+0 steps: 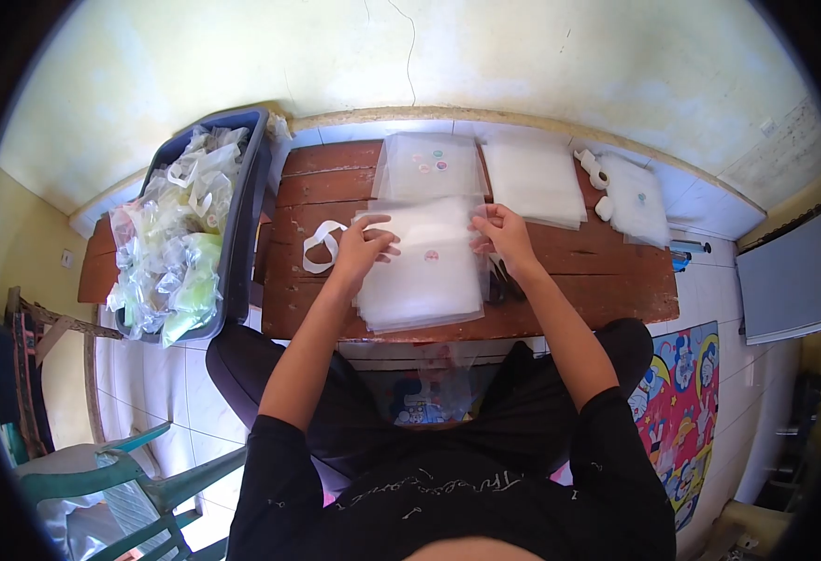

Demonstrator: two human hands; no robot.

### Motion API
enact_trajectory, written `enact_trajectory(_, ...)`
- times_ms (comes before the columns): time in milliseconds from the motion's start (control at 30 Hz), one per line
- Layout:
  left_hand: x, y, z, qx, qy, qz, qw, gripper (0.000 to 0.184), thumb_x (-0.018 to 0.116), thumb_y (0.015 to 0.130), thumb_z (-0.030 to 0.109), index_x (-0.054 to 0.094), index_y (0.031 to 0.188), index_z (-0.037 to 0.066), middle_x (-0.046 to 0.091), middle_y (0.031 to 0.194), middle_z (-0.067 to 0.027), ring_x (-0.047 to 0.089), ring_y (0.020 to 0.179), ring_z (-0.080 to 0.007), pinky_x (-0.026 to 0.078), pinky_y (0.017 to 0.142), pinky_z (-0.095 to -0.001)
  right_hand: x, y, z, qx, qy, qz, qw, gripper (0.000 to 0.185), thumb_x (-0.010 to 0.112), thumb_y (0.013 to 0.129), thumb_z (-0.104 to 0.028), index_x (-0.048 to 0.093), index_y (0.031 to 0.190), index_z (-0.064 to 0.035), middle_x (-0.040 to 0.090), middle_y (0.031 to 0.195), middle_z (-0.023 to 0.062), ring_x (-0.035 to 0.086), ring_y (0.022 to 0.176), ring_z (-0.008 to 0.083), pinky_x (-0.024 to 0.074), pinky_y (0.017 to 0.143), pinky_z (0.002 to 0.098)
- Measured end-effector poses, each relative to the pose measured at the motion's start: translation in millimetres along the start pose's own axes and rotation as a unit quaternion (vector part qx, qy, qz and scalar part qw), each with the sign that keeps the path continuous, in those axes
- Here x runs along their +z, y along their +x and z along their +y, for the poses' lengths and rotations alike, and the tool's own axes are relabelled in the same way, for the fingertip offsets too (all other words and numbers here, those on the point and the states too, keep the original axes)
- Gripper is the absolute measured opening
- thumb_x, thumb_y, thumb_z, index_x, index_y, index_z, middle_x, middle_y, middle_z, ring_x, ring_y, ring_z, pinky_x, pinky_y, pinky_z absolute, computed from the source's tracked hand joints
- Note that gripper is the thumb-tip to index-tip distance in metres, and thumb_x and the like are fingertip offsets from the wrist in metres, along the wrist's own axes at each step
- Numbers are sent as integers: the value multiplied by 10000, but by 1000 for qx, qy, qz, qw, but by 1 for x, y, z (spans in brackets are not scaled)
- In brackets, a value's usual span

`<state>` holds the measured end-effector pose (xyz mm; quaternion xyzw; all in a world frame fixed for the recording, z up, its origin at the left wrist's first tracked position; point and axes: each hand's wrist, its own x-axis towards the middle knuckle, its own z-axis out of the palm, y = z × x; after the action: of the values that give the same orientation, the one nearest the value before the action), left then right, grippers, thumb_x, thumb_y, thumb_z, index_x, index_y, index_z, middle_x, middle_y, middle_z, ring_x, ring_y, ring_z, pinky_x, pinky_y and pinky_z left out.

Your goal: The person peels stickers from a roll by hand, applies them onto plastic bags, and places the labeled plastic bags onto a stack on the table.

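Note:
A stack of clear plastic bags (420, 294) lies in front of me on the brown wooden table, a small round red sticker (431, 256) on the top one. My left hand (365, 245) is over the stack's left side, its fingers curved and spread apart. At the far right corner, my right hand (506, 239) pinches the edge of a plastic bag between thumb and fingers. Behind this stack is another pile of clear bags (429, 178) with several round stickers showing. A dark-handled tool (500, 283), partly hidden, rests beside my right wrist.
Left of the table stands a dark tub (253, 178) heaped with plastic bags. A white looped strip (324, 247) lies near my left hand. Further right are a plain bag stack (534, 178), white rolls (592, 170) and another bag pile (636, 201). A green chair (83, 479) stands lower left.

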<state>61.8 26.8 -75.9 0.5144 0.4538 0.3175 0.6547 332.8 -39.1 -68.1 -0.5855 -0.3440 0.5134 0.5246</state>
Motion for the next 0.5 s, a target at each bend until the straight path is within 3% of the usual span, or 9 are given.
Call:
enact_trajectory(67, -2, 13, 6, 18, -8, 12, 1000, 381, 584, 913, 49, 499, 1280, -9, 694, 932, -128, 693, 760, -176, 520, 613, -265, 3, 5, -7, -21, -63, -30, 997, 274, 606, 896, -18, 548, 1153, 54, 685, 930, 147, 686, 681, 192, 565, 583, 275)
enact_trajectory(133, -1, 30, 13, 29, -37, 55, 997, 360, 577, 926, 61, 501, 1272, -6, 692, 940, -128, 691, 759, -176, 521, 610, -271, 2, 19, -6, -30, -42, -21, 998, 281, 605, 888, -9, 545, 1154, 60, 683, 934, 157, 686, 684, 201, 575, 597, 280)
enact_trajectory(267, 8, 55, 22, -8, -36, 71, 997, 489, 590, 865, 38, 436, 1325, -15, 659, 862, -107, 682, 715, -194, 529, 602, -267, -1, 54, -2, -44, 22, 26, 998, 296, 601, 869, 15, 541, 1152, 74, 680, 944, 180, 688, 690, 221, 601, 629, 300)
enact_trajectory(500, 12, 106, 7, 28, -11, 77, 997, 600, 610, 796, -44, 396, 1356, -37, 642, 829, -107, 672, 698, -177, 541, 595, -269, -6, 110, 7, -42, 10, 92, 995, 328, 606, 848, 27, 523, 1160, 81, 680, 922, 179, 698, 721, 237, 604, 609, 316)
